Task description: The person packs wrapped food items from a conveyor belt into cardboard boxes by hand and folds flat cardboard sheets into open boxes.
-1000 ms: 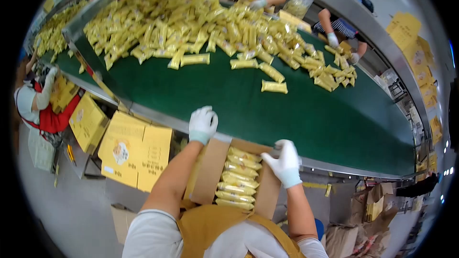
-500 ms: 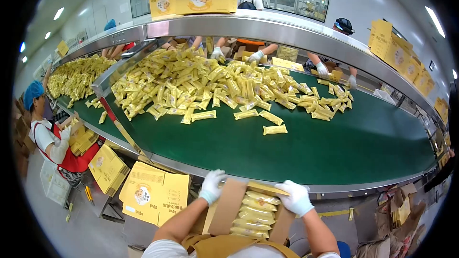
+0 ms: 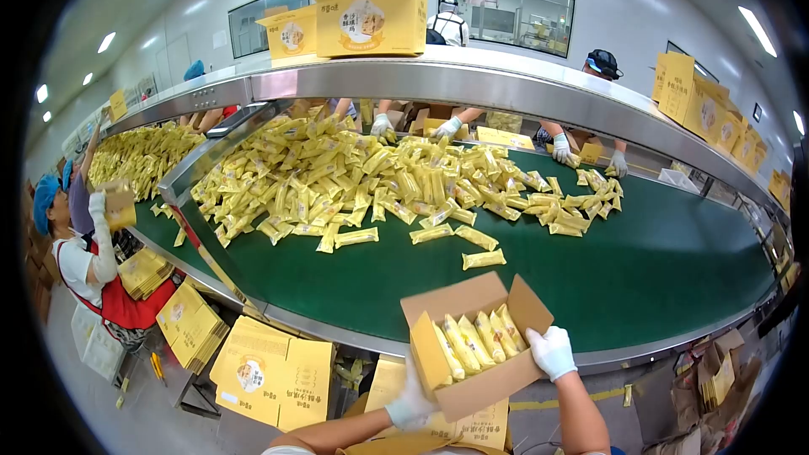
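Note:
An open carton [image 3: 484,392] with its flaps up is tilted over the near edge of the green belt [image 3: 337,274]. Inside it several yellow packets [image 3: 480,339] stand in a row. My left hand [image 3: 410,396], in a white glove, is closed on the carton's lower left side, some fingers hidden behind it. On the right side, my right hand [image 3: 552,352], gloved too, grips the wall by a flap. Beyond the carton, a few loose packets [image 3: 484,259] lie on the belt in front of a large heap [image 3: 337,168].
Flat yellow cartons [image 3: 274,371] are stacked left of me. A co-worker [image 3: 80,261] in a blue cap lifts a carton at the left. Across the belt, gloved hands of other people reach in. A metal rail [image 3: 472,76] bears printed boxes [image 3: 371,13]. Brown cardboard lies at lower right.
The carton has been raised and turned from in front of my body to over the belt's edge. My left hand has moved down and right to its side. The co-worker at left has lifted a carton.

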The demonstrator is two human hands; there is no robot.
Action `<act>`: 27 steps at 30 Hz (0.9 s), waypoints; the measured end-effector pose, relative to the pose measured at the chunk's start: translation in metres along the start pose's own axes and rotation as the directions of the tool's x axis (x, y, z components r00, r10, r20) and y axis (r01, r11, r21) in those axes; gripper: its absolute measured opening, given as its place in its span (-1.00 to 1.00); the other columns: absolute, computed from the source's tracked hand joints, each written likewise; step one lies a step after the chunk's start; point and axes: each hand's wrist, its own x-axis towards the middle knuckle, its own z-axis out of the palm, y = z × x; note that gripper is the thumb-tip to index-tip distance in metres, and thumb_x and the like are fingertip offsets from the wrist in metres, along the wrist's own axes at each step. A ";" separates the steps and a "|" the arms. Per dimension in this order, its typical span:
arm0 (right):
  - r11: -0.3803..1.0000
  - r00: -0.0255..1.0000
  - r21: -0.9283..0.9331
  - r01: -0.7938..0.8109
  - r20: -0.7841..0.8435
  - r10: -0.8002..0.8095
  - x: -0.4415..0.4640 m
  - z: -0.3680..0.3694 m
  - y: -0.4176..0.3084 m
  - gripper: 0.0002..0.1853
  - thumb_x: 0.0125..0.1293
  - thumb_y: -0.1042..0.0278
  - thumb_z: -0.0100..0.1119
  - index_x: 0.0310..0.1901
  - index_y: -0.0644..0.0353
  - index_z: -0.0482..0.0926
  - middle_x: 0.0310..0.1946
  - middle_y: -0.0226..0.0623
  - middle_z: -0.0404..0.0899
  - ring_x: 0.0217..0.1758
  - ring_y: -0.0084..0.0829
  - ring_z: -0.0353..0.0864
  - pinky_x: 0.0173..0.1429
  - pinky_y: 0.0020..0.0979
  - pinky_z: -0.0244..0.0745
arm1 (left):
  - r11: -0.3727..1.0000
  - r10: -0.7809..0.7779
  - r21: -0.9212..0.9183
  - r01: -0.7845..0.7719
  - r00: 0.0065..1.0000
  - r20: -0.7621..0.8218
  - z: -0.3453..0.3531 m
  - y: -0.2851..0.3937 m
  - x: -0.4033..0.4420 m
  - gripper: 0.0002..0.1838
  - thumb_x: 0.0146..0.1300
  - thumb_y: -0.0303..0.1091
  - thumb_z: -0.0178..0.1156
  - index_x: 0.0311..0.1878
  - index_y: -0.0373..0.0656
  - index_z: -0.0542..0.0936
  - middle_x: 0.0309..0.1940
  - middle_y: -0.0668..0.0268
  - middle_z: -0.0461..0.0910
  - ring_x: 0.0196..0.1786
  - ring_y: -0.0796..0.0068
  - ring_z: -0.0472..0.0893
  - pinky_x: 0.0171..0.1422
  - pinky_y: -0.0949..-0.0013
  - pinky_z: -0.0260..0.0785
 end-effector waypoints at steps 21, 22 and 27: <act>0.808 0.742 0.241 0.538 -0.590 -0.318 0.388 -0.165 -0.197 -0.26 0.47 -0.04 0.09 0.51 0.27 0.27 0.37 -0.08 0.49 0.43 -0.24 0.46 0.43 -0.26 0.34 | 0.387 0.432 0.918 -0.088 0.897 -0.096 -0.028 0.326 0.521 -0.52 0.43 -0.12 0.20 0.26 -0.24 0.59 0.10 0.06 0.68 -0.04 0.45 0.72 -0.06 0.32 0.61; 0.833 0.703 0.116 0.542 -0.605 -0.373 0.387 -0.157 -0.197 -0.33 0.45 0.01 0.14 0.46 0.23 0.36 0.35 -0.09 0.51 0.42 -0.18 0.46 0.44 -0.22 0.32 | 0.327 0.449 0.943 -0.065 0.889 -0.094 -0.031 0.324 0.523 -0.55 0.41 -0.14 0.19 0.23 -0.24 0.62 0.10 0.02 0.67 -0.06 0.40 0.73 -0.03 0.35 0.60; 0.702 0.506 -0.413 0.580 -0.492 -0.708 0.386 -0.137 -0.164 -0.44 0.50 0.06 0.10 0.39 0.22 0.45 0.31 -0.07 0.54 0.44 -0.12 0.42 0.48 -0.29 0.26 | 0.137 0.665 0.756 -0.641 0.625 0.410 -0.025 0.247 0.466 -0.61 0.38 -0.25 0.24 0.16 -0.28 0.64 0.10 0.07 0.68 0.06 0.22 0.70 0.23 0.26 0.50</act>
